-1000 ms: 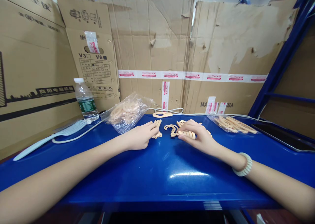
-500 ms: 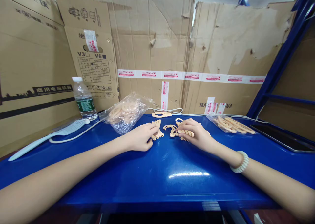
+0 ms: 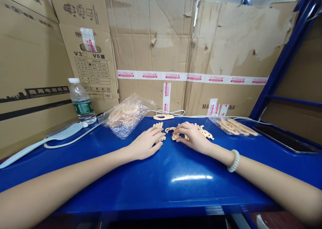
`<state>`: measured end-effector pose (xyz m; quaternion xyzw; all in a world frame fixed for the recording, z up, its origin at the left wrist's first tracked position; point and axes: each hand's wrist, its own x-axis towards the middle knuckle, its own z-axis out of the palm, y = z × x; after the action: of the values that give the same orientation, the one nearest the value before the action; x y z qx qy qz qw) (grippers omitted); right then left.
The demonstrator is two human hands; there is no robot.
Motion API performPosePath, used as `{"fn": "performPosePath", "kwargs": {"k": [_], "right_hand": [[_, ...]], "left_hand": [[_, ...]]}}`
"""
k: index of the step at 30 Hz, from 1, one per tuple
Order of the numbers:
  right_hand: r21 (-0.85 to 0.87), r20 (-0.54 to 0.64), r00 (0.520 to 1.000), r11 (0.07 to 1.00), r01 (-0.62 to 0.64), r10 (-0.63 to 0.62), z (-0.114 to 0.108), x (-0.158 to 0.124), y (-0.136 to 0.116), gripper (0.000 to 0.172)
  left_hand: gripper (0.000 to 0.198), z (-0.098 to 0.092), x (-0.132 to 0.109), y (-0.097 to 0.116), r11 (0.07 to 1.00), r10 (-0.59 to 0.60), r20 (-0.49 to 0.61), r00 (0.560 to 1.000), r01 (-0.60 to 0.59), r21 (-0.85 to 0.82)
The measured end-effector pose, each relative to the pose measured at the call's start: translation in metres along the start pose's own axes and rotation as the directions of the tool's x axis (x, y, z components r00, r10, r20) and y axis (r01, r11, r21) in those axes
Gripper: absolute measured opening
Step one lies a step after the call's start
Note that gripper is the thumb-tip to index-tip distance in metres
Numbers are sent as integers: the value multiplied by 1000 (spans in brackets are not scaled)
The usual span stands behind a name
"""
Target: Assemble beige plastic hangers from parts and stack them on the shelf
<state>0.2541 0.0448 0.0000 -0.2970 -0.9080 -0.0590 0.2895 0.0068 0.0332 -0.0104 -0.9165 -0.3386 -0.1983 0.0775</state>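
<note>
On the blue table (image 3: 141, 188), the left hand (image 3: 148, 143) spreads loosely over pale strips (image 3: 158, 125); the right hand (image 3: 192, 136) curls over curved pieces (image 3: 175, 137) — grip unclear. Both look light, stiff (probably wood) — best pinched by edges.

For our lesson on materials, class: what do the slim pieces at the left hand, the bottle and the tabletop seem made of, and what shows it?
The slim pieces at the left hand: probably wood, matt, by their pale tan colour. The bottle: likely clear plastic, smooth; it is see-through. The tabletop: glossy blue, perhaps painted metal; it mirrors a bright streak of light.
</note>
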Motion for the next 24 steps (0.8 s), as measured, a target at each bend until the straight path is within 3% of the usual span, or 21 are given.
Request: {"fn": "performPosePath", "kwargs": {"k": [7, 12, 15, 19, 24], "right_hand": [[-24, 6, 999, 999, -49, 49, -13, -4, 4, 20], [67, 154, 985, 994, -91, 80, -45, -9, 14, 27], [47, 344, 929, 986, -162, 136, -64, -17, 28, 44], [-29, 537, 798, 952, -305, 272, -76, -27, 46, 68], [-19, 592, 756, 942, -334, 280, -76, -29, 53, 60]], "left_hand": [[36, 4, 1, -5, 998, 39, -18, 999, -39, -44], [34, 2, 3, -9, 998, 21, 23, 1000, -20, -61], [33, 1, 4, -12, 998, 10, 40, 999, -7, -70], [33, 1, 4, -14, 997, 3, 48, 999, 1, -78], [33, 3, 4, -15, 997, -3, 43, 999, 6, -79]]}}
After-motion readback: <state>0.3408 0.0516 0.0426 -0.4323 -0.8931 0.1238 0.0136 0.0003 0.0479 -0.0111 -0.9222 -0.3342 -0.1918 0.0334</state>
